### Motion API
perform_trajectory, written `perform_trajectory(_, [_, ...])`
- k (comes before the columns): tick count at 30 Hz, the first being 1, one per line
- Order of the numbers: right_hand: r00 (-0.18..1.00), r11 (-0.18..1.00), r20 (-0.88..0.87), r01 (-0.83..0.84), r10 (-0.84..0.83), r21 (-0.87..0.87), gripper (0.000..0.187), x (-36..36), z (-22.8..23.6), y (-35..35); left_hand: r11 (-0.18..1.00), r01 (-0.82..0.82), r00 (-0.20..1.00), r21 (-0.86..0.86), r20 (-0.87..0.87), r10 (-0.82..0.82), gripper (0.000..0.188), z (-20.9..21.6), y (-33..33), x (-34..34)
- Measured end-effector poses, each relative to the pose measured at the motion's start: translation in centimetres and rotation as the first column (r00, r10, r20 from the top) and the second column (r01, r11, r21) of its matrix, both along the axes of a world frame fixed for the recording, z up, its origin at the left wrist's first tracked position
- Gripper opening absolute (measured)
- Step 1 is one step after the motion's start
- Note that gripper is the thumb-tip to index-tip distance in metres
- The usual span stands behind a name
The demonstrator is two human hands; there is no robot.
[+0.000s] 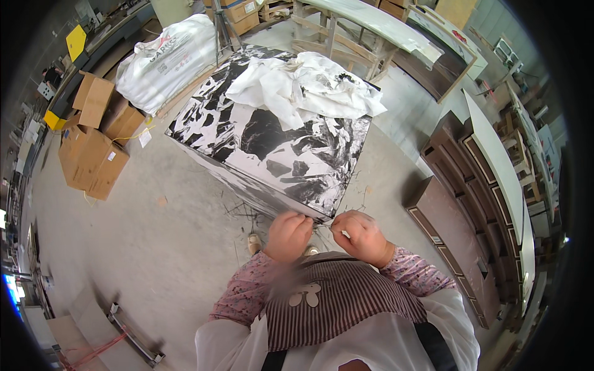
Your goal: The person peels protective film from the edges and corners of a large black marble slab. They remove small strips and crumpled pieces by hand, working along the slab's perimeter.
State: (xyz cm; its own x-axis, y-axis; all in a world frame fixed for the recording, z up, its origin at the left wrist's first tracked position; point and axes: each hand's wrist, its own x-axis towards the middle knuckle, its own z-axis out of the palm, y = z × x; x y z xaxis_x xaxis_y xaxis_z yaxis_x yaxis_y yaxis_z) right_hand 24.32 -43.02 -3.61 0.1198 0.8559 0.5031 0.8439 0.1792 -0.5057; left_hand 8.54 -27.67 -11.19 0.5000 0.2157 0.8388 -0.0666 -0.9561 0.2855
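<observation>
- 1 box with black-and-white marbled surface (pixel 284 154) stands on the floor (pixel 154 247), in front of the person.
- 2 hands are at its near corner: the left hand (pixel 289 237) and the right hand (pixel 362 237). Both are narrow, with fingers bent; I cannot tell if they hold something.
- 1 heap of white sheeting (pixel 328 102) lies on its top, toward the far edge.
- 2 shoes (pixel 253 244) show below the near corner.
</observation>
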Motion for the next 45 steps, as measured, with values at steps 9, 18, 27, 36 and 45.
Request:
perform_trajectory(9, [0.999, 0.999, -0.026, 0.031, -0.032, -0.031, 0.014, -0.3, -3.6, -0.1, 0.999, 0.003, 0.997, -0.043, -0.074, -0.006, 0.03, -3.1, -0.1, -0.1])
perform_trajectory(18, [0.993, 0.991, -0.074, 0.085, -0.092, -0.102, 0.014, -0.3, -10.2, -0.1, 0.997, -0.026, 0.973, -0.078, -0.229, 0.007, 0.024, -8.4, -0.3, -0.5])
perform_trajectory(27, [0.988, 0.974, -0.137, 0.037, -0.069, -0.224, 0.011, -2.1, -1.0, -2.1, 0.997, 0.073, 0.876, 0.02, -0.479, -0.054, 0.009, 5.2, -2.1, -4.1])
perform_trajectory(36, [0.99, 0.979, -0.107, 0.113, -0.096, 0.168, 0.008, 1.3, 6.8, -3.1, 0.974, -0.013, 0.872, -0.227, -0.48, -0.1, 0.016, 18.7, 3.3, -0.7])
perform_trajectory(45, [0.809, 0.959, -0.571, 0.253, -0.138, 0.126, 0.007, 2.5, 10.7, -2.6, 0.881, -0.473, 0.855, -0.01, -0.245, 0.457, 0.077, 20.8, 17.6, 6.9])
